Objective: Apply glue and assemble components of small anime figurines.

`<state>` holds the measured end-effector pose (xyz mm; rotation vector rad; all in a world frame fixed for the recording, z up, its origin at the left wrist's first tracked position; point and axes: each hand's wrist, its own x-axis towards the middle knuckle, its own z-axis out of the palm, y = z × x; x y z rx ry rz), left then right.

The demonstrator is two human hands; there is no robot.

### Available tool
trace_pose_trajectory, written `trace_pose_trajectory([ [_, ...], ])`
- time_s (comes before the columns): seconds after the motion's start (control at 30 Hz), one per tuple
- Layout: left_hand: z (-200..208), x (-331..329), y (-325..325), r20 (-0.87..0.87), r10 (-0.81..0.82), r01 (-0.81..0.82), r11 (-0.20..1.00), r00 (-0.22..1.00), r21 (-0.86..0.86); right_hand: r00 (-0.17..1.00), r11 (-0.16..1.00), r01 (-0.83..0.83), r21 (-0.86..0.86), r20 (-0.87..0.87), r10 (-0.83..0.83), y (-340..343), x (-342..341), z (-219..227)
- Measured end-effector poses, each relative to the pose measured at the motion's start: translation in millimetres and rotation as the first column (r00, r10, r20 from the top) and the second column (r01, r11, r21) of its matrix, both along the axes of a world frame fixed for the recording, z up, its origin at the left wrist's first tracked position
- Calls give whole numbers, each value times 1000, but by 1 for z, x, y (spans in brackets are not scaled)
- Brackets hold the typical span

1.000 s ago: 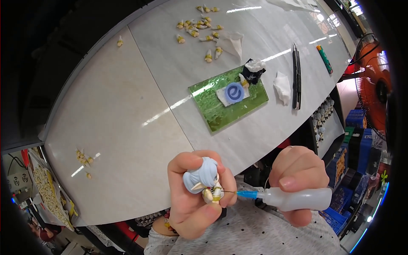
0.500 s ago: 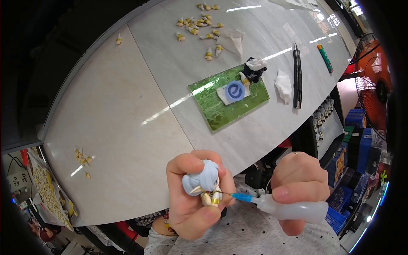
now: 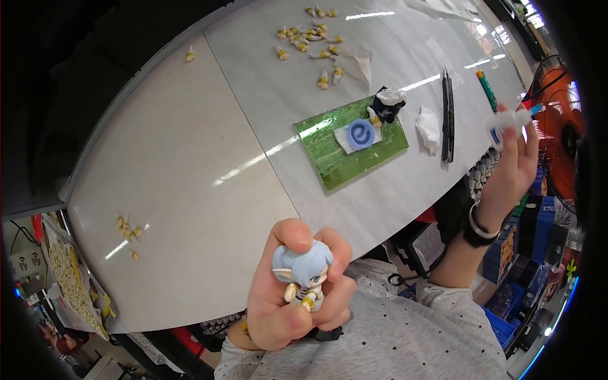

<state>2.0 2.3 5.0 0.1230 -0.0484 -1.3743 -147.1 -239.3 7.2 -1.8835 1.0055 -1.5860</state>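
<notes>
A small figurine [image 3: 304,266] with pale blue hair, a pointed ear and white and gold clothing sits in my left hand [image 3: 272,304], gripped between thumb and fingers. Far over to the right, above the table's edge, my right hand [image 3: 516,158] holds a translucent squeeze bottle [image 3: 512,120] with a blue needle tip that points right. Ahead of my left hand lies a green glass-like slab [image 3: 342,174]. On it, a round light blue piece [image 3: 361,134] rests on a white pad, beside a small gold-banded arm part [image 3: 374,118].
Black tweezers [image 3: 448,120] and crumpled white tissue [image 3: 429,130] lie right of the slab. Several arm parts [image 3: 299,44] spread at the far side, with more [image 3: 128,229] at the left. An orange fan [image 3: 560,126] and blue bins [image 3: 506,310] stand at the right.
My right hand has carried the squeeze bottle from beside the figurine up to the far right, its tip now pointing away. My left hand has turned the figurine so more of its front shows.
</notes>
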Motion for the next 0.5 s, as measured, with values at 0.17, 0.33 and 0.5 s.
trace_pose_trajectory([
  [0.17,4,-1,2,-21,6,-6,1000,1000,16,966,934,-131,331,-170,196,-60,-30,-10],
  [0.33,2,-3,3,148,89,-104,989,985,103,984,999,30,30,-179,-24,-46,-15,-16],
  [0.5,-1,-6,1,153,97,-109,992,983,71,836,960,-185,209,-480,266,7,21,-4],
])
